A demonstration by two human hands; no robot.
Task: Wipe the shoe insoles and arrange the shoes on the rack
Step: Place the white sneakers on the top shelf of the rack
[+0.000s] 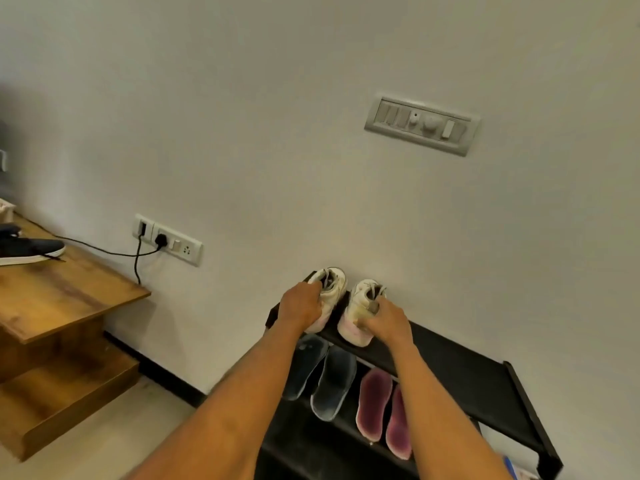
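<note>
Two white sneakers stand side by side at the left end of the top shelf of a black shoe rack (460, 362), toes toward the wall. My left hand (300, 308) grips the left sneaker (335, 287) at its collar. My right hand (388, 322) grips the right sneaker (360, 306) at its heel and collar. On the shelf below lie a pair of dark blue-grey shoes (332, 386) and a pair of maroon shoes (374, 407), soles up.
A wooden stepped table (69, 296) stands at the left with a dark navy sneaker (31, 251) on top. A wall socket (168, 239) holds a black plug and cable. A switch panel (422, 124) sits higher on the wall.
</note>
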